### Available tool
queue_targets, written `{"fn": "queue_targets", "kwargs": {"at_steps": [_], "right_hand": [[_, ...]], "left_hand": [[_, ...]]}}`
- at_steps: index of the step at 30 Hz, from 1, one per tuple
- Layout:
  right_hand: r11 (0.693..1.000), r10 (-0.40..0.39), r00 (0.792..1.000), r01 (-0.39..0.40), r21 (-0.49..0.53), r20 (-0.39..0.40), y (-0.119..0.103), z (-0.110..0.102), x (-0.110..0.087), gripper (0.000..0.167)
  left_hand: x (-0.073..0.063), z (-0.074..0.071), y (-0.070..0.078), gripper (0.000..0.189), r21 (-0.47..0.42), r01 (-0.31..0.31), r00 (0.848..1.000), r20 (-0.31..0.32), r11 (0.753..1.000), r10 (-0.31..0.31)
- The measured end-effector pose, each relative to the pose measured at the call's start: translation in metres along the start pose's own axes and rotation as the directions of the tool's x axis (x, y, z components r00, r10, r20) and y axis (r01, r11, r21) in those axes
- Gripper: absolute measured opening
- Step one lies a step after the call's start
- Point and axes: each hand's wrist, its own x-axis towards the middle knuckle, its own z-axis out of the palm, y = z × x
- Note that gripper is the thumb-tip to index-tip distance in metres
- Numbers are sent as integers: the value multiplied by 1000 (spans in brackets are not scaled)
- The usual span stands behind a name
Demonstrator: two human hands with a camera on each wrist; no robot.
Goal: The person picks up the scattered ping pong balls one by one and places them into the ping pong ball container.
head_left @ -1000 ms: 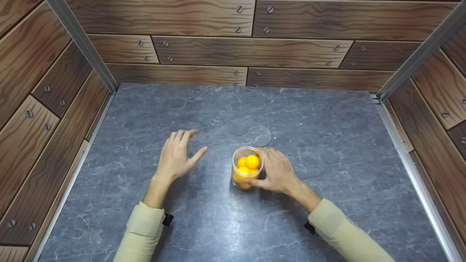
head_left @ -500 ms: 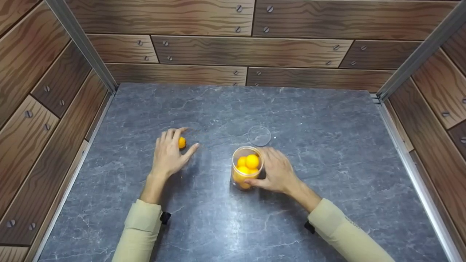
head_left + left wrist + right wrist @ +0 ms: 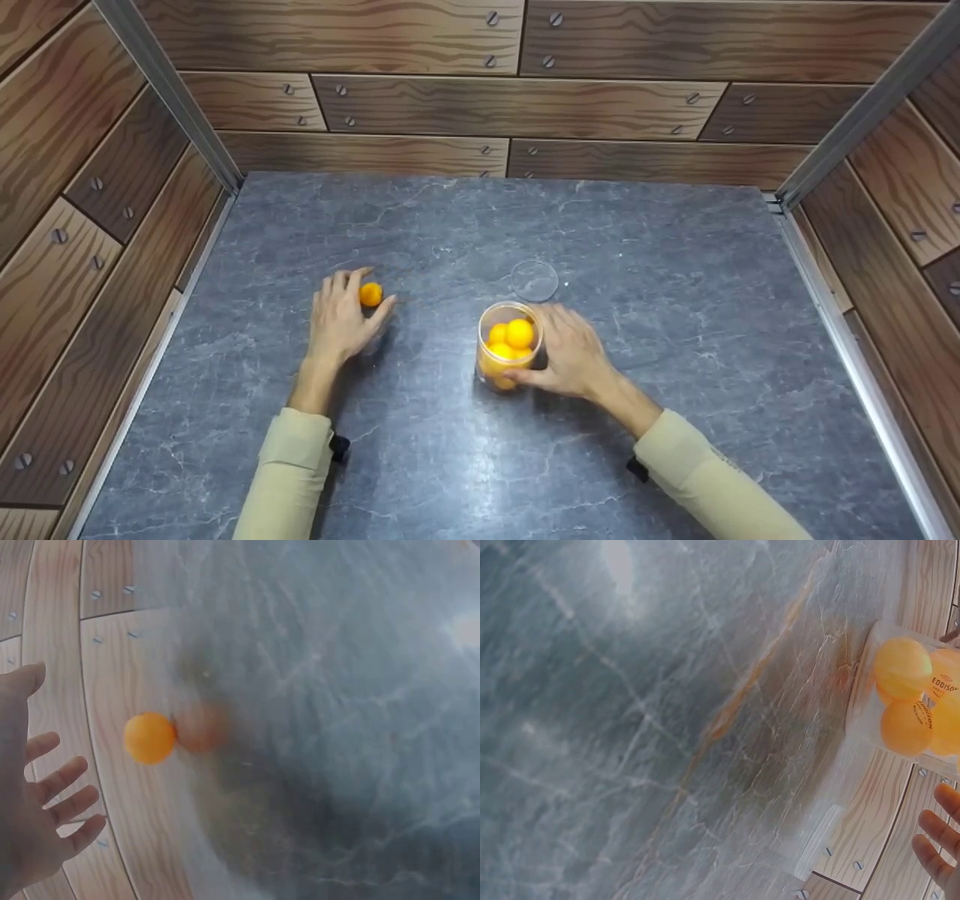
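Observation:
An orange table tennis ball (image 3: 370, 295) rests on the table between the thumb and fingers of my left hand (image 3: 339, 315). The left wrist view shows the ball (image 3: 150, 738) apart from the spread fingertips. My right hand (image 3: 574, 352) holds a clear, lidless jar (image 3: 486, 367) upright on the table, thumb on its near side and fingers round the far side, partly hidden. Several orange balls (image 3: 519, 333) lie inside it. Dark print shows on some of these balls (image 3: 907, 727) in the right wrist view.
A clear round lid (image 3: 535, 280) lies flat behind the jar. The grey marbled tabletop (image 3: 637, 240) is bordered by wood-patterned walls (image 3: 510, 105) at the back and sides. Metal rails (image 3: 855, 375) run along its side edges.
My left hand has shifted left, its thumb drawing closer to the fingers. The loose ball, out of sight at first, now shows beside it. My right hand and the jar have stayed put.

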Motion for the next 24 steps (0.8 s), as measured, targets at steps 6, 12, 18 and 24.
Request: {"fn": "queue_targets", "kwargs": {"at_steps": [6,12,18,24], "right_hand": [[1000,4,1000,-4,2,3,-1,-1,0,101],[1000,-2,1000,2,9,-3,0,-1,-1,100],[1000,-5,1000,5,10,-10,0,-1,0,100],[1000,-17,1000,17,1,-19,0,-1,0,101]], "left_hand": [[2,6,-7,67,21,19,1000,10,1000,-19],[4,11,-10,67,23,44,998,52,999,-45],[6,15,-12,65,12,42,997,66,999,-43],[7,19,-15,63,26,46,996,71,999,-48]]}}
